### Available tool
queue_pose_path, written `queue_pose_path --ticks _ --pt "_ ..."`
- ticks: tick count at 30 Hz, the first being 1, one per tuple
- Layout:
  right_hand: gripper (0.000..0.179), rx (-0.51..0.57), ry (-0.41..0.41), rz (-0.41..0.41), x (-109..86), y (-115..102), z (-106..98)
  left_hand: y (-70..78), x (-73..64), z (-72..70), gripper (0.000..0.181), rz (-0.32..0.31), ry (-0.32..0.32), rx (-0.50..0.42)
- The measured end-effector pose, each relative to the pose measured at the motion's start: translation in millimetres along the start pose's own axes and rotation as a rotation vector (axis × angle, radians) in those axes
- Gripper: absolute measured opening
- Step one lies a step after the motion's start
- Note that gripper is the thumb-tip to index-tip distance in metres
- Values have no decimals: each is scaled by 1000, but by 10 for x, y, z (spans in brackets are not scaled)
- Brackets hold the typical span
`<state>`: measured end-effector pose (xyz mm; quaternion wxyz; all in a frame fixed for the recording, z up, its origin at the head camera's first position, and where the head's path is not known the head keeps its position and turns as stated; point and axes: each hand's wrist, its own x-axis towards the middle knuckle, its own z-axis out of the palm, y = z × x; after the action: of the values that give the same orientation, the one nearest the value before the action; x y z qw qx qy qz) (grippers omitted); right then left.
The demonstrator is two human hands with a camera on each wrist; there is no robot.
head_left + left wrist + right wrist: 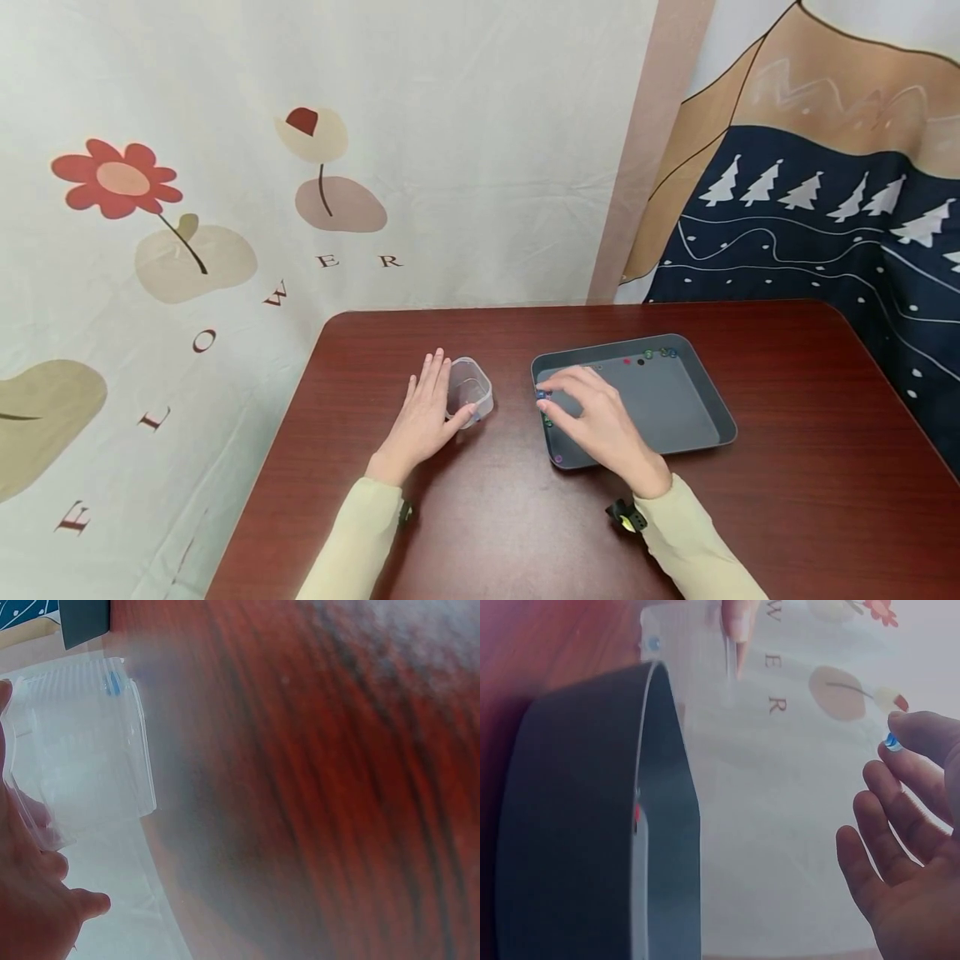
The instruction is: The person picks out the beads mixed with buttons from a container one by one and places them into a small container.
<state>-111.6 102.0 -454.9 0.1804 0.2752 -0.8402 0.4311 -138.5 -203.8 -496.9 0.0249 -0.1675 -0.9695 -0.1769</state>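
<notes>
My left hand [423,421] rests against the left side of a small clear plastic container [483,404], its fingers straight and the thumb over the near rim. A bit of blue, probably a bead [114,682], shows through the container wall in the left wrist view. My right hand [600,417] is above the left side of a grey tray [667,417], pinching a small blue bead [892,742] between thumb and index fingertips. Its other fingers are spread and loosely bent. Within the tray, a green bead [547,422] and a purple bead [558,459] lie along the left side.
Near the tray's back wall lie a red bead [627,361], a black bead [641,362] and several green and blue ones. Container and tray stand apart on a dark red wooden table [510,517]. Printed curtains [487,167] hang behind the table's back edge.
</notes>
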Motion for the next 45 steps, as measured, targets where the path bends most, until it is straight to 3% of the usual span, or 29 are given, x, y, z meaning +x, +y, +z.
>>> queue_pose_path --ticks 15,30,45 --pt "18 27 -21 -41 254 -141 303 19 -1 -23 91 19 26 2" --pt "18 17 23 -13 435 -141 549 13 3 -16 90 11 13 9" --pt "18 28 -36 69 527 -124 788 9 -11 -11 90 -2 -14 0"
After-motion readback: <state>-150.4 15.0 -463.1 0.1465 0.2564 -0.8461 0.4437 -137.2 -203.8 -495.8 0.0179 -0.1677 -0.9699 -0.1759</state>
